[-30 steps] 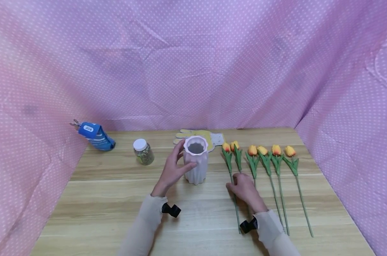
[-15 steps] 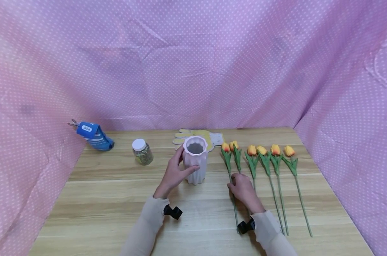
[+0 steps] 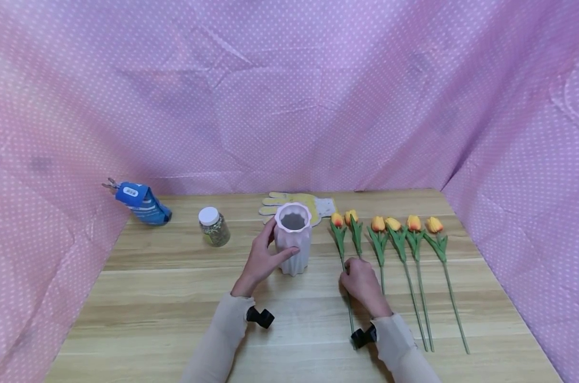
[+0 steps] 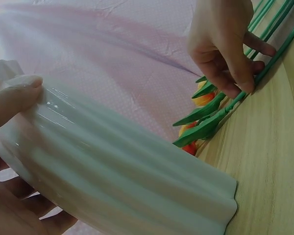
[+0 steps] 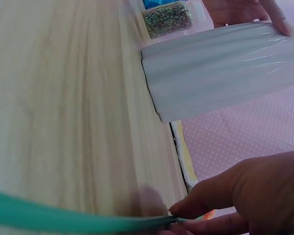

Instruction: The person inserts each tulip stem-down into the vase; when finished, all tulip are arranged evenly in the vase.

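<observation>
A white fluted vase [image 3: 296,259] stands upright at the middle of the wooden table, its mouth open upward. My left hand [image 3: 259,261] holds it from the left, thumb across the front and fingers curled behind; the left wrist view shows the thumb near the rim of the vase [image 4: 112,152]. To the right, my right hand [image 3: 364,285] pinches the stem of the leftmost tulip [image 3: 339,240] between thumb and fingers, below its leaves. The right wrist view shows the green stem [image 5: 78,219] in that pinch. Part of the neighbouring tulip [image 3: 356,234] is hidden under this hand.
Several more orange-yellow tulips [image 3: 398,247] lie side by side to the right. Behind the vase lies a yellow-and-white glove [image 3: 324,206]. A white-capped jar of small grains [image 3: 215,230] and a blue bag with a clip [image 3: 146,205] stand left. Pink dotted cloth [image 3: 289,106] surrounds the table.
My right hand and wrist have shifted slightly left, and the lower end of the leftmost tulip's stem has moved left too. My left hand stays on the vase.
</observation>
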### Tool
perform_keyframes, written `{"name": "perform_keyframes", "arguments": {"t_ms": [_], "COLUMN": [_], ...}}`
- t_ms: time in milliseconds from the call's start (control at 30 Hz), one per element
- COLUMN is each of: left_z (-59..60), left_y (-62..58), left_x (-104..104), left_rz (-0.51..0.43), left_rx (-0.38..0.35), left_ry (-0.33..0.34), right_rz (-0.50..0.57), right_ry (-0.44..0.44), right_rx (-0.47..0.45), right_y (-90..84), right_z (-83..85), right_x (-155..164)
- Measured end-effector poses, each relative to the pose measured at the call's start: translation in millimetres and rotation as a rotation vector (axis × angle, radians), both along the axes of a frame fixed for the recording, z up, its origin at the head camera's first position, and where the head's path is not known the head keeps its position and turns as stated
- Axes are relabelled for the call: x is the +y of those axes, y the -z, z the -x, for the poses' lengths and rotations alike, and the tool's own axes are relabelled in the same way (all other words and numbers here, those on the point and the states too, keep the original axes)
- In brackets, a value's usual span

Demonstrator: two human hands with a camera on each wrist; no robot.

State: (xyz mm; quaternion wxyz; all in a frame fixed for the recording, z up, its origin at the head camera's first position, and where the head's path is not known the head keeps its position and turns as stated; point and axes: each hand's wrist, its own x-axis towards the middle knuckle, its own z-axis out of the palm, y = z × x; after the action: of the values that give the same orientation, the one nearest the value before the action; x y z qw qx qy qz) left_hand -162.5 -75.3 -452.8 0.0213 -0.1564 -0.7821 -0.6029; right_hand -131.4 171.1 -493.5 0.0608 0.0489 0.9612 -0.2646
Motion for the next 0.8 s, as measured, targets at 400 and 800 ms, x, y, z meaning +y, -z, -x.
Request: {"name": "perform_keyframes", "arguments": {"t_ms": [400, 800], "left_z": [-0.9, -0.8], "left_y": [0.2, -0.7], "left_x": [-0.7, -0.2], "left_rz": [-0.003, -0.01], "left_rx": [0.001, 0.0], "left_ry": [0.004, 0.007], "right_rz": [-0.026, 0.048], "right_ry": [0.018, 0.072], "right_rx": [0.107, 0.089], "right_y": [4.9, 5.7], "right_z": [7.0, 8.7], "right_x": [-4.5, -5.0]}}
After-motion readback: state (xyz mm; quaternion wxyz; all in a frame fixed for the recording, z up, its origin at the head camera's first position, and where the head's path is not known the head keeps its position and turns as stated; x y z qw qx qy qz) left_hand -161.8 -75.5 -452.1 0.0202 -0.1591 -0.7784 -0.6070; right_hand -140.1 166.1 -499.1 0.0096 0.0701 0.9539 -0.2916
